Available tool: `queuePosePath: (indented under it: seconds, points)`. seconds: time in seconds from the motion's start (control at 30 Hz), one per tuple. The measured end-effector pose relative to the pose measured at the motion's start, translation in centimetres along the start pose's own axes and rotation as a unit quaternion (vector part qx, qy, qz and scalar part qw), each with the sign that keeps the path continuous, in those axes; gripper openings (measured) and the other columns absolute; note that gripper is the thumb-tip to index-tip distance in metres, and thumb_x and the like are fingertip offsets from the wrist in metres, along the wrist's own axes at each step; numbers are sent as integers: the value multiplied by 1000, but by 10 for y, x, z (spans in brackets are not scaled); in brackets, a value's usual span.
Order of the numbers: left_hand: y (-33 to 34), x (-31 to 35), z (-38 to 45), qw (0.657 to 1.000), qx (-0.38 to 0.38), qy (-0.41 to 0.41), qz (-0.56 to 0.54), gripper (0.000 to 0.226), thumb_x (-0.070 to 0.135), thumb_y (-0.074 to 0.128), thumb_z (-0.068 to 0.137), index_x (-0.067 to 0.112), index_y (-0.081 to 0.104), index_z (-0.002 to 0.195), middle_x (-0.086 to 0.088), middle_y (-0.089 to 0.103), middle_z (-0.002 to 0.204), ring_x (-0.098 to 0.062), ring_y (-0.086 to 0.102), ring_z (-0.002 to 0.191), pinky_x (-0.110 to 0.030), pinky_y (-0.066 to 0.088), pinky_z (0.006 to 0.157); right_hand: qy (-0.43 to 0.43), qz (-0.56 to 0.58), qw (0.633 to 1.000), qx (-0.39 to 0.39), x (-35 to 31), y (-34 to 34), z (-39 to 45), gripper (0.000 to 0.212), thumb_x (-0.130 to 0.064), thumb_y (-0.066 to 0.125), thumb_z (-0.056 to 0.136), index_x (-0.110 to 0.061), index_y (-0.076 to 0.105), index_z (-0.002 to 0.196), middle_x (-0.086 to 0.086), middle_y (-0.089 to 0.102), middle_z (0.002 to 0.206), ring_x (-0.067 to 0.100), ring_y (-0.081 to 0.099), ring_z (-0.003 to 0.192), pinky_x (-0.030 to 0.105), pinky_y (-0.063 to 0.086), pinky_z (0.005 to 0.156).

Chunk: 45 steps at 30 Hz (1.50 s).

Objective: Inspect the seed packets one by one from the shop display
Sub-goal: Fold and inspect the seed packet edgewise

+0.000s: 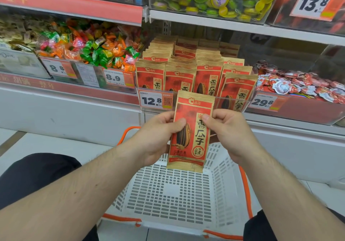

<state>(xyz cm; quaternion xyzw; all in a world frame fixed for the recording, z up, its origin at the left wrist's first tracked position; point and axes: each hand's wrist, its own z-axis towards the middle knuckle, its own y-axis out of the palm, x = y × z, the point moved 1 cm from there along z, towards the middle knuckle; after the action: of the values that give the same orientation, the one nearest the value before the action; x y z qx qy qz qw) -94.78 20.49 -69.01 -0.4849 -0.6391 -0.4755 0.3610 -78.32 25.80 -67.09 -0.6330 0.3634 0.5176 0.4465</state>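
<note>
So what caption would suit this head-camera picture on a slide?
Both hands, left and right, hold one red seed packet upright before the shop display, above a white basket.

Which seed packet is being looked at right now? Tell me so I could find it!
Find the clear plastic display bin with the 12.8 price tag. Just in front, above the white plastic basket, the left hand and right hand pinch one red-and-gold seed packet. Only it is outside the bin.

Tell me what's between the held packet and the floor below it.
In the head view, a white basket with orange trim sits directly under the packet that both hands hold.
</note>
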Motion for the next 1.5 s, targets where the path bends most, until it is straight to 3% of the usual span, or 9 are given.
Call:
queuePosePath:
  seconds: [0.2,0.47,0.73,0.87,1.0,1.13,1.27,1.37,1.5]
  points:
    - [-3,1,3,998,22,7,-65,27,19,51,102,11,64,125,-15,72,115,-38,66,111,-56,56,87,67,-44,993,-92,0,-8,0,17,-20,66,91,-9,70,104,14,75,95,32,70,86,51,55,84]
    - [-6,1,5,997,22,-4,-76,29,17,56,99,6,62,125,-19,70,118,-40,62,117,-59,49,100,93,5,988,-127,2,-9,0,19,-12,63,91,-6,68,108,19,75,96,37,71,89,52,57,86]
    - [-7,0,3,996,11,-1,-85,29,12,52,100,4,62,125,-20,71,116,-34,68,102,-48,57,87,111,-15,972,-205,3,-13,-2,58,-11,75,67,-5,56,122,31,70,100,35,65,77,27,58,57]
    - [-7,-1,3,997,12,4,-71,27,13,52,101,8,64,124,-17,72,114,-31,70,100,-47,58,85,98,-28,975,-197,2,-11,-4,39,2,71,80,-5,57,116,27,72,93,29,68,67,27,57,56]
    - [-9,-8,6,994,63,34,80,26,20,62,97,20,63,123,3,75,104,-13,73,90,-35,58,70,66,-128,977,-159,3,-2,-6,38,0,79,77,-12,61,109,14,72,70,22,65,60,32,57,58]
    - [-3,-16,4,995,35,-18,89,34,28,73,88,17,63,119,0,76,101,-20,72,98,-54,56,88,39,-247,952,-174,6,8,-9,41,-13,86,73,-21,63,106,4,69,62,26,69,61,45,58,65]
    - [-4,-17,4,994,-12,-30,103,38,15,78,80,11,62,113,1,72,82,-19,69,82,-52,53,87,19,-217,956,-195,-4,6,-15,12,-30,66,91,-19,68,97,8,73,79,20,71,65,34,56,63]
    - [-2,-18,2,991,-55,-28,121,41,8,76,79,20,64,116,11,70,81,-15,66,80,-43,51,78,-36,-210,971,-112,-5,2,-11,24,-37,52,98,-22,67,85,-1,71,76,15,66,58,32,49,58]
    - [2,-22,1,991,-77,-27,106,42,20,73,72,20,66,113,-5,69,94,-14,62,79,-39,48,73,-89,-228,967,-79,-4,6,-11,24,-21,51,99,-16,61,78,-10,65,58,11,61,52,33,51,59]
